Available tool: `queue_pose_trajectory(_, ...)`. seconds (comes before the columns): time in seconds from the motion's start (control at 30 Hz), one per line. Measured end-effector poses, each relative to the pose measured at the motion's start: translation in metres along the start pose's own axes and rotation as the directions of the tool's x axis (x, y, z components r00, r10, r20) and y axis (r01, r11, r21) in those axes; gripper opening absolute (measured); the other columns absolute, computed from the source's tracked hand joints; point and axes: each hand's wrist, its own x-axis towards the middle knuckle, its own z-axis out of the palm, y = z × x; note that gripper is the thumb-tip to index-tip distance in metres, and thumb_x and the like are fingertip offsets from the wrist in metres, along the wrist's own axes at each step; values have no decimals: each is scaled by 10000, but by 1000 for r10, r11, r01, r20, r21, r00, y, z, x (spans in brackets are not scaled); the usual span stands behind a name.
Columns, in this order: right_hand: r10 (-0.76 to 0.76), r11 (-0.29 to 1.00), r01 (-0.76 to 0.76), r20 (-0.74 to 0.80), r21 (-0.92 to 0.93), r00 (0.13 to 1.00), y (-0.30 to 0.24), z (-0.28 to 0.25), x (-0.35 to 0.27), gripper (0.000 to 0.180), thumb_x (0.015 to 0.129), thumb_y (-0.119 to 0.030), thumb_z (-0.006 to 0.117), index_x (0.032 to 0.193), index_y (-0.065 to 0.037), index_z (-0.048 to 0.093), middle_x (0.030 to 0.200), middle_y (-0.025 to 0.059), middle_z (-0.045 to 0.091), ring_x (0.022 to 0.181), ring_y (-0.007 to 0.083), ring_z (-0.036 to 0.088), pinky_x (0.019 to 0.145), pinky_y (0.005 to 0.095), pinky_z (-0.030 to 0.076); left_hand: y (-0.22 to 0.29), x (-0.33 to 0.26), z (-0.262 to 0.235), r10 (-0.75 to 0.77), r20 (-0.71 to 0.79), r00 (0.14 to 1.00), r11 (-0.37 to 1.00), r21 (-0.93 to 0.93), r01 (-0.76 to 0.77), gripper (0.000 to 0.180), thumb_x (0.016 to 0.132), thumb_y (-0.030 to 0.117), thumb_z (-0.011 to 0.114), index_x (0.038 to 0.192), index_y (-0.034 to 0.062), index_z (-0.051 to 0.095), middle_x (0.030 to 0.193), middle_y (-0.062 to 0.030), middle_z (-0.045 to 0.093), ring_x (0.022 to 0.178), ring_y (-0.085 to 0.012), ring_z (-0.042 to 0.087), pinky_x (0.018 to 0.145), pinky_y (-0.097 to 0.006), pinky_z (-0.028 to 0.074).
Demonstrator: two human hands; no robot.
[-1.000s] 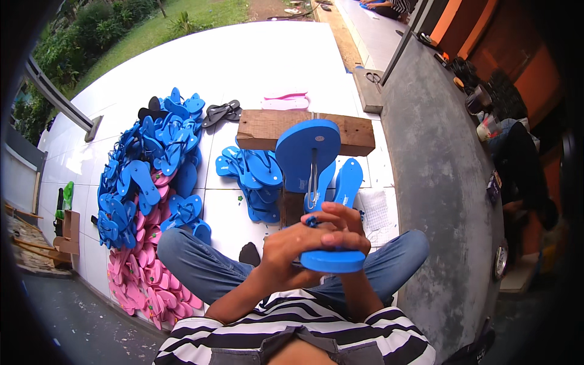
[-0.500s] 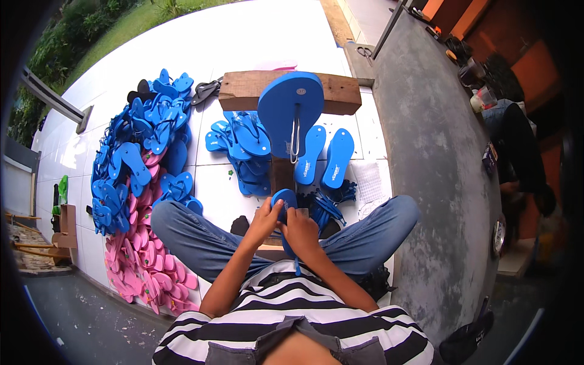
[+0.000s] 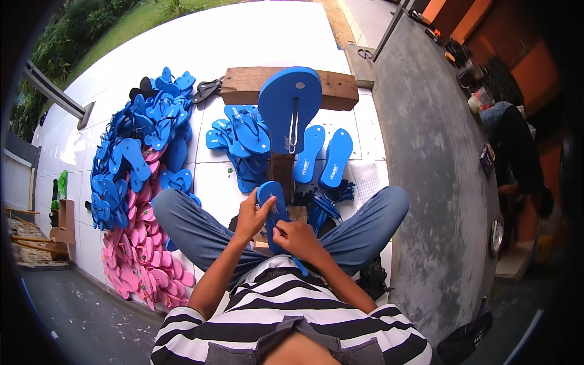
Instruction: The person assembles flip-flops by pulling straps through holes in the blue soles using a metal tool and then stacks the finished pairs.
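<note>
A blue flip-flop sole (image 3: 275, 210) lies lengthwise over my lap, held by both hands. My left hand (image 3: 251, 214) grips its left edge with the thumb on top. At the sole's near end my right hand (image 3: 296, 238) presses down, with a blue strap (image 3: 299, 265) hanging below it. Just beyond, a bigger blue sole (image 3: 291, 108) stands tilted on a wooden post (image 3: 282, 171), with a metal hook (image 3: 293, 131) hanging across its face.
Two loose blue soles (image 3: 322, 157) lie to the right of the post, with a bundle of blue straps (image 3: 325, 204) below them. Finished blue sandals (image 3: 246, 137) pile left of the post. A large heap of blue (image 3: 137, 155) and pink sandals (image 3: 137, 252) fills the left. A wooden block (image 3: 340, 90) lies behind.
I have lowered the blue sole from chest height down onto my lap. Both hands stay on it. My head has tipped, so the scene sits lower in view.
</note>
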Motion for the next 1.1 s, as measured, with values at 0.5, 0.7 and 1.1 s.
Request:
queue_pose_trajectory(0.5, -477, 851, 501, -631, -158, 612, -78, -123, 36, 394, 757, 63, 735, 1133, -42, 678, 1084, 105, 681, 962, 272, 661, 812, 383, 542, 155, 13, -35, 822, 42, 568, 564, -197, -802, 589, 719, 5, 811, 1130, 119, 404, 1116, -167, 551, 1012, -285, 564, 879, -389, 474)
queue_pose_trajectory(0.7, -416, 854, 500, -763, -141, 495, -89, -127, 48, 348, 735, 70, 775, 1056, -32, 687, 1052, 117, 699, 922, 268, 690, 803, 353, 566, 170, 47, -30, 905, -114, 411, 393, -149, -907, 663, 639, 46, 871, 1046, 136, 355, 997, -142, 525, 879, -236, 538, 785, -348, 455)
queue_pose_trajectory(1.1, -341, 877, 473, -805, -87, 486, -86, -116, 52, 279, 725, 94, 778, 948, -7, 644, 1033, 153, 700, 892, 280, 694, 761, 350, 568, 164, 64, -25, 872, -141, 468, 440, -190, -877, 631, 716, 75, 850, 1082, 125, 339, 968, -143, 538, 816, -224, 565, 755, -360, 458)
